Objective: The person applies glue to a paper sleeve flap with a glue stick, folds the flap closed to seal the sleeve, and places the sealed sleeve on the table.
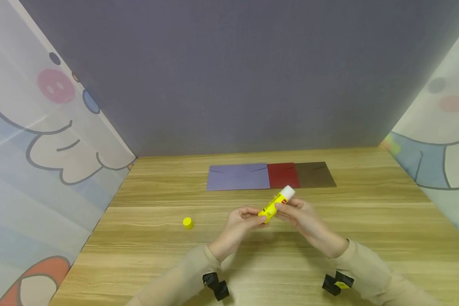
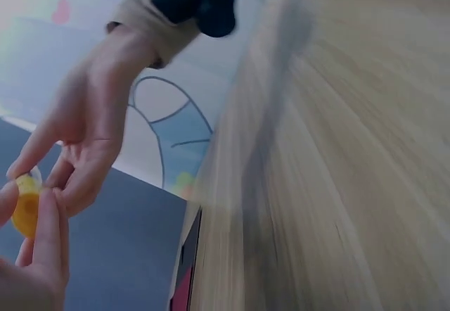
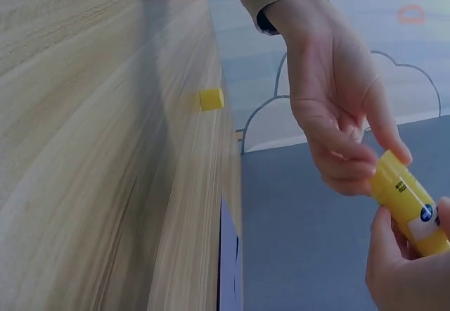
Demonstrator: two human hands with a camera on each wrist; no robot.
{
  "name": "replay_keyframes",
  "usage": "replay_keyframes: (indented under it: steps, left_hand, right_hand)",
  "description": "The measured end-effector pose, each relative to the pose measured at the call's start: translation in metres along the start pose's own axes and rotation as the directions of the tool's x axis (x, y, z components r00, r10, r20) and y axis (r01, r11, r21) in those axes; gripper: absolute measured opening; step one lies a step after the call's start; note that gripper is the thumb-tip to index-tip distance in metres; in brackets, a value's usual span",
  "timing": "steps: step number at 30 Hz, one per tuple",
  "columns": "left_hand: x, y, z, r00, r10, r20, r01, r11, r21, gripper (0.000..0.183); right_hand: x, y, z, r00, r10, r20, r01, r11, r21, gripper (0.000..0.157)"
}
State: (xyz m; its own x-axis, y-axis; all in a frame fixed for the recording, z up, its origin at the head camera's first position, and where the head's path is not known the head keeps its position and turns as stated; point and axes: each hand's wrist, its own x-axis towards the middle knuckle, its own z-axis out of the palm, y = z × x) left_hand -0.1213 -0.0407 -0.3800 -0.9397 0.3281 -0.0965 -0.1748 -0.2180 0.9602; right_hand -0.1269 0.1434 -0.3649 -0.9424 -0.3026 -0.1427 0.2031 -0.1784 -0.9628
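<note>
A yellow glue stick with a white top end is held tilted above the table, its white end pointing up and to the right. My left hand pinches its lower end between thumb and fingers. Higher on the barrel, my right hand grips it with thumb and fingers. In the right wrist view the printed barrel of the glue stick shows between both hands. The left wrist view shows its round yellow base. The yellow cap stands apart on the table, left of my left hand.
Toward the back of the wooden table lie a lavender envelope, a red envelope and a brown envelope, side by side and overlapping. A grey panel rises behind, with cartoon-printed sheets at both sides.
</note>
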Motion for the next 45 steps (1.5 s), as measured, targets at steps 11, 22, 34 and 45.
replay_keyframes:
  steps: [11,22,34,45]
  left_hand:
    - [0.004,0.002,-0.007,0.959,-0.229,0.168,0.260,0.947,-0.192,0.034]
    - [0.000,0.001,0.001,0.998,-0.042,0.038,0.044,0.998,-0.038,0.034]
    - [-0.006,0.000,0.009,0.855,0.516,0.063,-0.432,0.638,0.638,0.029]
    - [-0.009,0.004,0.012,0.713,0.674,0.195,-0.584,0.417,0.697,0.026]
  right_hand:
    - [-0.001,0.001,-0.005,0.998,-0.002,0.057,0.003,1.000,-0.005,0.051]
    - [0.001,0.001,-0.003,1.000,-0.027,0.008,0.026,0.995,0.098,0.041]
    - [0.000,-0.002,0.003,1.000,-0.004,-0.023,0.007,0.990,0.144,0.056]
    - [-0.004,-0.004,0.006,0.999,0.036,0.002,-0.036,0.992,0.122,0.055]
